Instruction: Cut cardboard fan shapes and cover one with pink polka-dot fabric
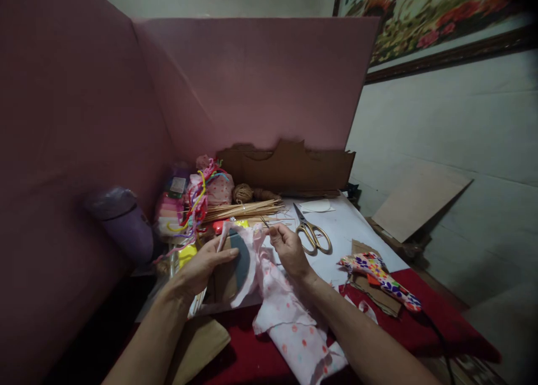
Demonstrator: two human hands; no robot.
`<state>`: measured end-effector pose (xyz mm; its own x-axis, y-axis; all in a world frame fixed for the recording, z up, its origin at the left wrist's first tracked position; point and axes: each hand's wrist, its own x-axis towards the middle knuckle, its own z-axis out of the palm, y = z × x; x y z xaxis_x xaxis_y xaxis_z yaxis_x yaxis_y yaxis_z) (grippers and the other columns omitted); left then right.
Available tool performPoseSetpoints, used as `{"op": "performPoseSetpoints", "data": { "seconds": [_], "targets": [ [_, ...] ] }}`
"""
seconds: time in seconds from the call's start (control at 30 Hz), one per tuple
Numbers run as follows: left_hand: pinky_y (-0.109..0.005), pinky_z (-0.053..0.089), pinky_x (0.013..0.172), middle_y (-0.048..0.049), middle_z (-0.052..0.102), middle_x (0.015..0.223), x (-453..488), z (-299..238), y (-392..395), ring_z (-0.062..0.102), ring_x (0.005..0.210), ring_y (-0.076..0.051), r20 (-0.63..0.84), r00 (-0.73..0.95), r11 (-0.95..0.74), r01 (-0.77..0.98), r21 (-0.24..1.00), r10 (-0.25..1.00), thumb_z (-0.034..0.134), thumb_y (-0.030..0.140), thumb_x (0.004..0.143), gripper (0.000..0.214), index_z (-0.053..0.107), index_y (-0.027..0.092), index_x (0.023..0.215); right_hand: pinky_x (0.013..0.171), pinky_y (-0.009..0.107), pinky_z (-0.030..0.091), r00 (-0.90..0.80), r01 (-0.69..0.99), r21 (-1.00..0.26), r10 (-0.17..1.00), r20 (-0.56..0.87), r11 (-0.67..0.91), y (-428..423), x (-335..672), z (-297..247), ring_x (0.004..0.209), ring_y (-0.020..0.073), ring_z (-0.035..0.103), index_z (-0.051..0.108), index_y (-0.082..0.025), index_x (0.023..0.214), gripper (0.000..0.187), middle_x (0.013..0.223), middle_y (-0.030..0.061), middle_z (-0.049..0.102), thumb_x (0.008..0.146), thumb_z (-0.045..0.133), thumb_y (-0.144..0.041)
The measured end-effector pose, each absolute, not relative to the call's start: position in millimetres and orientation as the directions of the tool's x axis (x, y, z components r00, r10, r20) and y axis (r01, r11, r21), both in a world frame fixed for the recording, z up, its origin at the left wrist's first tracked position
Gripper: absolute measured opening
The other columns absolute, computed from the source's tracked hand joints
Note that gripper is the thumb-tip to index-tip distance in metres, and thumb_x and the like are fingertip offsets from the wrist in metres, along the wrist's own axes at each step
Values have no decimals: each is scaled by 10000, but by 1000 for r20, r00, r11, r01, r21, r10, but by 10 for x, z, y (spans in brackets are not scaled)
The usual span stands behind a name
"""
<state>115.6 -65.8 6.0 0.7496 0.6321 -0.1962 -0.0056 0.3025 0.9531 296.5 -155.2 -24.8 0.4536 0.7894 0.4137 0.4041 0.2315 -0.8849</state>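
Note:
My left hand [205, 264] holds a round cardboard piece [235, 264] wrapped in pink dotted fabric [290, 323], thumb pressed on its grey-blue face. My right hand [288, 247] pinches a thin needle [264, 222] just above the fabric's upper edge. The fabric trails down over the red cloth toward me.
Gold-handled scissors [311, 233] lie on white paper right of my right hand. A bundle of thin wooden sticks [246, 209], twine balls [242, 193], coloured cords [197, 203] and cardboard [290, 169] sit behind. A patterned fabric piece [380, 278] lies right; a purple cup [126, 222] stands left. Pink boards [252, 77] wall the area.

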Motion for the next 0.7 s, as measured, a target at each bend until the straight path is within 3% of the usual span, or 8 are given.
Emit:
{"op": "performPoseSetpoints", "data": {
  "seconds": [0.2, 0.37, 0.5, 0.7],
  "targets": [
    [-241, 525, 579, -63, 713, 754, 1191, 24, -618, 660, 599, -165, -146, 725, 390, -181, 903, 673, 780, 178, 629, 293, 636, 140, 882, 538, 237, 391, 488, 229, -938, 804, 341, 259, -1560, 2954, -190, 592, 138, 507, 580, -165, 864, 435, 690, 13, 588, 733, 597, -580],
    [-260, 540, 559, -69, 703, 658, 1196, -1, -530, 659, 555, -176, -170, 652, 444, -281, 851, 739, 735, 129, 672, 126, 648, 102, 759, 528, 240, 361, 469, 410, -906, 829, 305, 102, -1590, 3099, -75, 552, 132, 489, 617, -160, 684, 321, 610, 10, 580, 728, 622, -477],
    [-266, 548, 555, -69, 700, 628, 1190, -12, -457, 662, 542, -176, -238, 592, 515, -356, 780, 770, 650, 77, 740, 30, 653, 96, 717, 501, 244, 306, 411, 657, -748, 873, 260, -86, -1744, 3130, 98, 526, 140, 495, 656, -171, 632, 276, 556, 15, 596, 715, 657, -434],
    [-292, 559, 554, -57, 696, 612, 1180, 36, -457, 663, 528, -178, -296, 561, 585, -449, 675, 773, 608, 78, 785, 59, 640, 108, 745, 507, 262, 256, 227, 900, -413, 959, 168, -141, -2007, 2862, 118, 606, 197, 564, 687, -195, 665, 379, 646, 71, 662, 632, 693, -572]
  ]
}}
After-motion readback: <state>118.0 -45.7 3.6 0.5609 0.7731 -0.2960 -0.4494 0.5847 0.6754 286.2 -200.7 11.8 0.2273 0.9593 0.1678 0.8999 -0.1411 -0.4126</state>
